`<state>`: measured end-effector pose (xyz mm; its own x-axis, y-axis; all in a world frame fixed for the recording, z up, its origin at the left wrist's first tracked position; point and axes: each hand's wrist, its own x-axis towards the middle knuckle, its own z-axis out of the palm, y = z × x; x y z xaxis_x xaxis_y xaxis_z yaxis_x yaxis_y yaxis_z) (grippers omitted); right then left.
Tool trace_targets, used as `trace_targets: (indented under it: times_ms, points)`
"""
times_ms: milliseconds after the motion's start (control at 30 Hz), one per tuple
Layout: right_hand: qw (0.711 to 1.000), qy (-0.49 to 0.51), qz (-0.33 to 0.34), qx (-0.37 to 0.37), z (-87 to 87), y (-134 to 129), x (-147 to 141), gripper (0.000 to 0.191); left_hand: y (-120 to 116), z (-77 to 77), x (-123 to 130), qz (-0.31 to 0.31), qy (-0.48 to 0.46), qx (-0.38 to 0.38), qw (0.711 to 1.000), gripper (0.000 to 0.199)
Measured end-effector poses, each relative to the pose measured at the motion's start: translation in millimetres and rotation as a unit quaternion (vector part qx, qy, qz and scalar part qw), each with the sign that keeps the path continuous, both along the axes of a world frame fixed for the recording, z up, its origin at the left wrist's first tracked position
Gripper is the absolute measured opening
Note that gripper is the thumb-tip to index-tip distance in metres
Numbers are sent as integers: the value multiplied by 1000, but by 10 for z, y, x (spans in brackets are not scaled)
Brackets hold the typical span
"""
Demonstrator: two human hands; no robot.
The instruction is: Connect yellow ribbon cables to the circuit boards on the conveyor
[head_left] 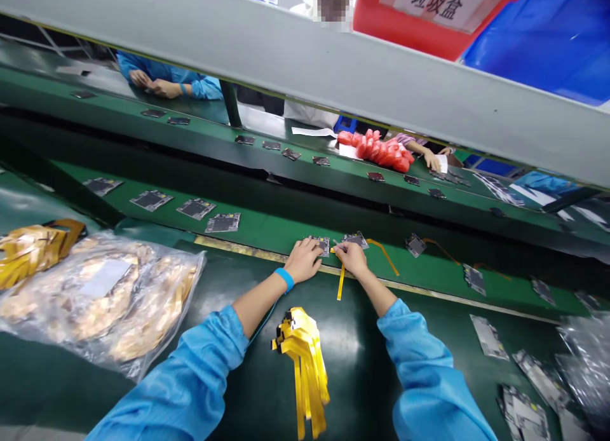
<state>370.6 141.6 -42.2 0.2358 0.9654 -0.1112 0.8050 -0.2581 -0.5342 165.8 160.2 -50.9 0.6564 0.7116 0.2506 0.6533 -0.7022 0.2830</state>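
Note:
My left hand [304, 260], with a blue band at the wrist, rests on a small circuit board [323, 245] on the green belt, its fingers over the board's left part. Just right of it, my right hand [351, 257] is pinched at the end of a yellow flex strip [340, 283], which hangs down over the belt's near edge. Behind my right fingers lies another board [356, 239] with an orange strip [385, 257] reaching right. A bundle of yellow strips [304, 358] lies on the dark table between my forearms.
Plastic bags of strips [109, 288] lie at the left. More boards [223, 222] sit along the belt [267, 231]. Loose boards [524, 415] and clear plastic [586, 365] are at the right. A grey shelf beam [286, 47] crosses above; co-workers' hands [162, 87] show beyond.

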Motion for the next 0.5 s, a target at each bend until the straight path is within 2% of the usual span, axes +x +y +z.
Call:
trace_targets:
  times_ms: [500]
  points:
    - [1000, -24, -1, -12, -24, -21, 168, 22, 6, -94, 11, -43, -12, 1, 999, 32]
